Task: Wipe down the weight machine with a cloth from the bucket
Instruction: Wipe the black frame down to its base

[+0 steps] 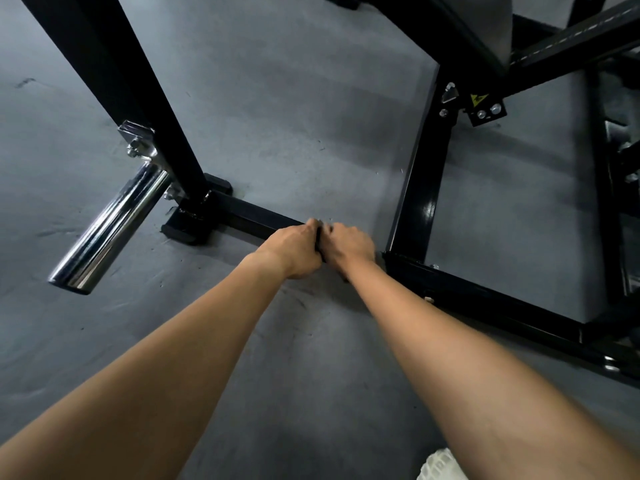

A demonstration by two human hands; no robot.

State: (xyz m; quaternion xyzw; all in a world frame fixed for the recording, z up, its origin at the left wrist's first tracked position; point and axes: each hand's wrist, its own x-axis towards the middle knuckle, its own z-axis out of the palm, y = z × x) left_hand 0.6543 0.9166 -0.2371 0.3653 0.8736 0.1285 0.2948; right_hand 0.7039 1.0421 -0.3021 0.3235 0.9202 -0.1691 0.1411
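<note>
Left hand (294, 251) and right hand (348, 244) side by side, fingers curled tight over the low frame bar (249, 216); chrome peg (110, 230) juts out to their left.

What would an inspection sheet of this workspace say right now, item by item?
Surface: grey floor, scuffed.
Job's things: black frame; low bar; what looks like a dark cloth, barely showing between the hands.
Clutter: white object at the bottom edge, unidentifiable.
Grippers: left hand and right hand side by side, fingers curled, seemingly on the cloth over the bar.
Cables: nothing seen.
Surroundings: chrome peg at left; yellow sticker on the frame.
</note>
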